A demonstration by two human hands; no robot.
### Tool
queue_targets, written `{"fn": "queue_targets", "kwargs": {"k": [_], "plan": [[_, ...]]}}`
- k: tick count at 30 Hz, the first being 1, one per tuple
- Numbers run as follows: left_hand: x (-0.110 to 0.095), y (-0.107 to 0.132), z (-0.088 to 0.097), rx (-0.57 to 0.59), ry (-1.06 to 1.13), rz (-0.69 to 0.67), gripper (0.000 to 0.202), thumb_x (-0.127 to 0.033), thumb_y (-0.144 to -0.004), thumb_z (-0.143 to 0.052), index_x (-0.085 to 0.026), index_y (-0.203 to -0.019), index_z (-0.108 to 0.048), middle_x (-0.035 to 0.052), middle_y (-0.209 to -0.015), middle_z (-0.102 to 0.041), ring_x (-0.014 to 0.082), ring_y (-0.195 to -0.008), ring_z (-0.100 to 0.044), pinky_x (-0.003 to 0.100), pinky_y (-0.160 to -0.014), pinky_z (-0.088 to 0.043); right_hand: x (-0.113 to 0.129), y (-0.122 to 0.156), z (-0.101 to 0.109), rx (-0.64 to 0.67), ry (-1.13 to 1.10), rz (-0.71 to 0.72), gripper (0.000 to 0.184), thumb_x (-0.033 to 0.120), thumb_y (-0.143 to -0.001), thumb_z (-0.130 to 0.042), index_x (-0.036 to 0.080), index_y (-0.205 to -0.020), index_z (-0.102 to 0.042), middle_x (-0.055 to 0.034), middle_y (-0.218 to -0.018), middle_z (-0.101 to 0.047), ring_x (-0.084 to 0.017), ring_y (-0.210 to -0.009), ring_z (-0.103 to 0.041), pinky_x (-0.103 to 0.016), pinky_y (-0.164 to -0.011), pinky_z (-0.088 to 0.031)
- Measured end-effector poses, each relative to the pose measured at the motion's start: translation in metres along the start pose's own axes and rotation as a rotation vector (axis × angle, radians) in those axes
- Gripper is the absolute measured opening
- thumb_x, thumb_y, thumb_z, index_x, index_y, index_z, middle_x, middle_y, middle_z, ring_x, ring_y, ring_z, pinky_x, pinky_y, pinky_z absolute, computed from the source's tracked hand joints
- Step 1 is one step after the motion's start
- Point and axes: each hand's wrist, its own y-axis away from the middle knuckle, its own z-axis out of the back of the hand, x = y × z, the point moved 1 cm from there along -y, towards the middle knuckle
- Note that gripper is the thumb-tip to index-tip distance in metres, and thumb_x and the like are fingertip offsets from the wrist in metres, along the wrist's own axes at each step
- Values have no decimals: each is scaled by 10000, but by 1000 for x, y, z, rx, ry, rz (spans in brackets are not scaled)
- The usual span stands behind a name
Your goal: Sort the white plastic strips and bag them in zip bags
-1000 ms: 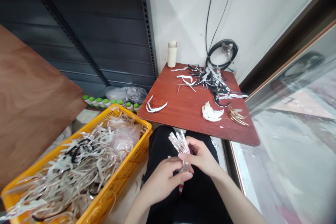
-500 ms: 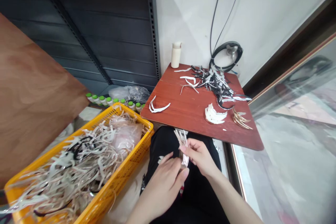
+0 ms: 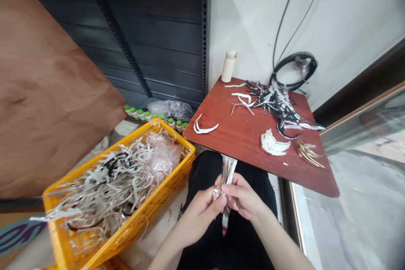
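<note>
Decent wiggle room at 6 over black-trousered legs (image 3: 249, 251); left hand (image 3: 202, 214) and right hand (image 3: 244, 197) pinch a bundle of thin silvery-white strips (image 3: 226, 175) there, long axis aimed ~12:30. Yellow plastic crate (image 3: 175, 180) 9-ish, red-brown wooden tabletop (image 3: 236, 137) edge at 12.

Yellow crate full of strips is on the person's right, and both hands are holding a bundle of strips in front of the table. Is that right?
Not quite: the head view shows the yellow crate on the person's left. The rest holds: the left hand and right hand hold the bundle of strips in front of the table.
</note>
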Motion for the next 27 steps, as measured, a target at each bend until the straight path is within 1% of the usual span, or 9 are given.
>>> {"fn": "queue_targets", "kwargs": {"k": [2,6,12,14,17,20,22,24,27], "plan": [[2,0,0,-51,14,-6,381,-427,-975,-408,-146,-822,-616,5,-724,-571,103,-644,-471,205,-614,-360,-4,-3,-3,-58,3,41,299,339,-669,-837,119,-802,-684,11,-527,-601,-21,-325,-399,-112,-292,-247],[12,-1,2,-164,-25,-16,383,-423,-980,-392,-151,-787,-580,-21,-623,-527,92,-565,-461,206,-586,-357,-12,-7,-8,-129,-14,112,283,357,-710,-816,128,-807,-681,43,-459,-530,-32,-330,-404,-113,-305,-291],[26,-1,8,-300,-152,-37,337,-401,-969,-433,-161,-776,-569,-11,-658,-598,105,-597,-528,210,-588,-360,-26,-10,-15,-243,-42,182,294,374,-703,-829,138,-831,-708,31,-523,-551,-28,-400,-430,-111,-367,-358],[27,1,8,-295,-111,-67,321,-384,-978,-412,-161,-847,-602,-1,-691,-634,118,-638,-575,214,-634,-400,-33,-11,-17,-258,-62,198,298,386,-705,-827,148,-845,-716,39,-518,-534,-23,-403,-406,-106,-369,-341],[30,5,10,-272,-53,-74,323,-385,-977,-411,-163,-1090,-617,16,-759,-688,146,-693,-634,237,-699,-456,-41,-12,-17,-223,-64,191,282,394,-707,-823,152,-810,-719,47,-508,-510,-9,-386,-336,-105,-356,-286],[34,11,16,-261,-107,-38,381,-394,-962,-444,-183,-1250,-577,36,-862,-720,177,-799,-660,269,-784,-476,-45,-13,-16,-179,-9,154,255,384,-726,-810,146,-764,-726,15,-548,-566,-16,-399,-342,-121,-364,-280],[36,14,21,-247,-156,-25,407,-409,-948,-469,-197,-1280,-573,51,-954,-718,200,-914,-651,297,-874,-462,-47,-14,-15,-170,25,154,223,364,-738,-803,158,-803,-746,-18,-637,-632,-48,-475,-451,-151,-453,-396],[35,16,25,-233,-184,-8,431,-425,-945,-471,-208,-1307,-556,57,-1012,-705,216,-1012,-625,315,-938,-434,-50,-14,-14,-180,37,171,199,342,-750,-795,186,-867,-758,-41,-806,-681,-102,-639,-572,-226,-649,-506],[31,17,29,-200,-229,44,404,-430,-957,-440,-226,-1285,-557,43,-1018,-692,214,-1014,-613,307,-937,-420,-58,-13,-15,-215,22,195,219,366,-782,-759,222,-947,-756,-63,-1124,-650,-191,-938,-618,-334,-894,-495]]}}
